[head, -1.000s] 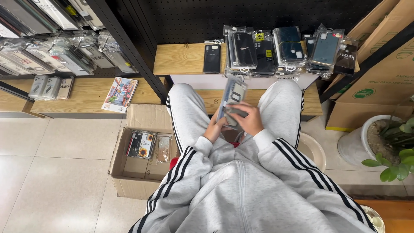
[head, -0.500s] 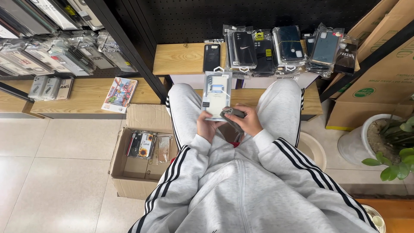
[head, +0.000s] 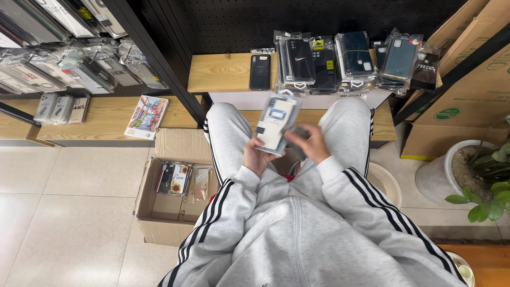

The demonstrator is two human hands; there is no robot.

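I sit in grey sweats with my knees apart. My left hand (head: 258,158) holds a pale phone case in a clear plastic packet (head: 275,123), tilted upright above my lap. My right hand (head: 311,144) is closed on a darker packet (head: 298,134) just behind and right of it; that packet is blurred and partly hidden. On the wooden shelf (head: 220,72) ahead lie a loose black phone case (head: 260,72) and a row of several packaged cases (head: 340,58).
An open cardboard box (head: 175,188) with a few packaged cases stands on the tile floor at my left knee. Racks of hanging cases fill the upper left. Cardboard boxes (head: 462,101) and a potted plant (head: 478,170) stand at the right.
The pale packet has turned from edge-on to face-up and moved slightly left and up in my left hand. My right hand has stayed low over my lap with the darker packet.
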